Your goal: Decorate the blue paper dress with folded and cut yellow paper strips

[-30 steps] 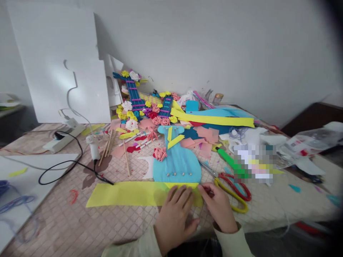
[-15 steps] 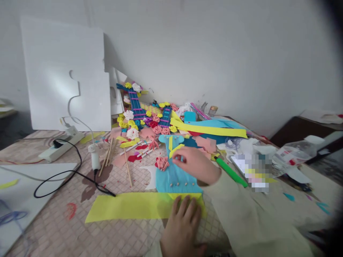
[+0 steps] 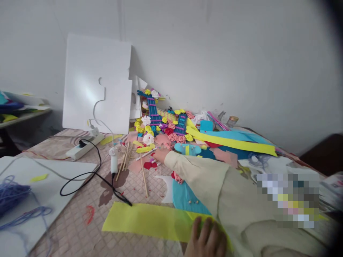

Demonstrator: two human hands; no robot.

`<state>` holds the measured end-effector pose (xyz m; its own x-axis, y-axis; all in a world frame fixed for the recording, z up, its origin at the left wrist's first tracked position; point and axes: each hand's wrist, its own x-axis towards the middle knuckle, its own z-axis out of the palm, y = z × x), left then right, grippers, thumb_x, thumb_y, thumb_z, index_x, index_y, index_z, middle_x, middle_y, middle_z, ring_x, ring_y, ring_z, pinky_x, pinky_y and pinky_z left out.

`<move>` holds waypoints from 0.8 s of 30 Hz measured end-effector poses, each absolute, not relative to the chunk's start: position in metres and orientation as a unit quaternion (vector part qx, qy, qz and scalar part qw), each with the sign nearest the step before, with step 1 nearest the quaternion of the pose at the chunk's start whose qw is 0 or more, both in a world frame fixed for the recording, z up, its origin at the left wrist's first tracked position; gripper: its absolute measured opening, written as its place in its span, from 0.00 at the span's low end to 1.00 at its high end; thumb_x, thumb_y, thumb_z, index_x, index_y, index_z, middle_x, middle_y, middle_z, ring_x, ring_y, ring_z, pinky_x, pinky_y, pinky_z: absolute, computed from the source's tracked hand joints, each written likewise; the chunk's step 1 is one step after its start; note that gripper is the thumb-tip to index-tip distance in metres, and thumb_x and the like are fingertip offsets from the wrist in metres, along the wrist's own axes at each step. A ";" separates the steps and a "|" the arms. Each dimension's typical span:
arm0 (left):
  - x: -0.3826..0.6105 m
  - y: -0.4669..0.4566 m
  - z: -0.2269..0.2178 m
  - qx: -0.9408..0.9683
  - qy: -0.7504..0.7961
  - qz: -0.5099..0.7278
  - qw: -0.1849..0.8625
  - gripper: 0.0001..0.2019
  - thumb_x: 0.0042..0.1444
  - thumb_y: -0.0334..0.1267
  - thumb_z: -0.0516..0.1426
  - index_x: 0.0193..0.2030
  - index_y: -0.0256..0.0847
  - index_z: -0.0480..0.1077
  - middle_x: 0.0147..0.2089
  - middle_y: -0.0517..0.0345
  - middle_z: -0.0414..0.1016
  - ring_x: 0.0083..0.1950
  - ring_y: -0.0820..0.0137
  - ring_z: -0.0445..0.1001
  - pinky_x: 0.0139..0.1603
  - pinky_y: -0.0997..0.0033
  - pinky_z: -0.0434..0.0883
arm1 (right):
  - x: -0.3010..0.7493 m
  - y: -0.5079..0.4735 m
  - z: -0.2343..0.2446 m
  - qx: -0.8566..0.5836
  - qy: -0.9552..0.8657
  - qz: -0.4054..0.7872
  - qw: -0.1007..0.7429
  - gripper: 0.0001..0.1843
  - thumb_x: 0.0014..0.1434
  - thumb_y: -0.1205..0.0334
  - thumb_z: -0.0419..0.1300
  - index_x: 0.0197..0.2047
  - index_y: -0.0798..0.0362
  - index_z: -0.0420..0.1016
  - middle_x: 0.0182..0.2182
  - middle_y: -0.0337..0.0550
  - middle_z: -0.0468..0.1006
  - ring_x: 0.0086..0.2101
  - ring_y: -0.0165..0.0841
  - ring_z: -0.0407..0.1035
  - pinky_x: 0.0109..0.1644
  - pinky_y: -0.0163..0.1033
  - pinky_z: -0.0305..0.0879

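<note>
My left hand (image 3: 205,240) rests on the right end of a long yellow crepe paper strip (image 3: 142,220), fingers spread and pressing down. My right arm reaches across a turquoise guitar-shaped piece (image 3: 182,194), hiding its middle. Small pale studs and a pink paper flower (image 3: 178,177) show on that piece, and its rounded top (image 3: 187,148) shows beyond the sleeve. My right hand (image 3: 160,155) is among white sticks (image 3: 146,154) and red paper scraps (image 3: 150,165); its fingers are mostly hidden.
At the left lie a white power strip (image 3: 84,146) and a white corded tool (image 3: 114,160) with a black cable. Wooden sticks (image 3: 144,175) lie nearby. Paper flowers and blue guitar shapes (image 3: 154,110) stand against the wall beside a white board (image 3: 96,78). Blue yarn (image 3: 13,196) lies lower left.
My right hand has moved from above the turquoise piece to the scraps farther left, its arm now across the piece. My left hand stays on the yellow strip. The view has turned left.
</note>
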<state>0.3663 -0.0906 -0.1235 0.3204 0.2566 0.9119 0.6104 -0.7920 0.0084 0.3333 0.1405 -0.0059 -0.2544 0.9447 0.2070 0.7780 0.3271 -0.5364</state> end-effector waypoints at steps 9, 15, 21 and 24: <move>0.378 -0.088 -0.139 -0.762 -0.278 -0.554 0.187 0.03 0.48 0.37 0.58 0.32 0.46 0.71 0.33 0.62 0.76 0.39 0.67 0.71 0.55 0.55 0.56 | 0.355 0.156 0.026 -0.436 -0.777 0.343 0.299 0.09 0.60 0.61 0.49 0.43 0.54 0.62 0.31 0.39 0.71 0.32 0.30 0.68 0.39 0.41 0.66; 0.380 -0.086 -0.138 -0.743 -0.272 -0.579 0.197 0.02 0.49 0.34 0.56 0.31 0.42 0.70 0.31 0.60 0.75 0.40 0.67 0.71 0.57 0.53 0.54 | 0.370 0.143 0.046 -0.370 -0.652 0.506 0.427 0.07 0.64 0.59 0.33 0.42 0.44 0.48 0.23 0.30 0.62 0.19 0.25 0.60 0.24 0.32 0.61; 0.376 -0.085 -0.132 -0.750 -0.256 -0.573 0.207 0.01 0.47 0.34 0.57 0.29 0.42 0.70 0.32 0.60 0.74 0.41 0.66 0.70 0.58 0.52 0.52 | 0.374 0.126 0.039 -0.322 -0.559 0.616 0.451 0.05 0.62 0.58 0.45 0.38 0.49 0.57 0.21 0.31 0.60 0.19 0.22 0.56 0.22 0.28 0.55; 0.378 -0.085 -0.133 -0.746 -0.259 -0.578 0.204 0.01 0.47 0.34 0.57 0.27 0.42 0.70 0.31 0.60 0.74 0.40 0.67 0.70 0.59 0.53 0.51 | 0.374 0.126 0.028 -0.321 -0.536 0.647 0.438 0.06 0.60 0.62 0.49 0.36 0.55 0.62 0.21 0.32 0.61 0.18 0.21 0.56 0.20 0.27 0.54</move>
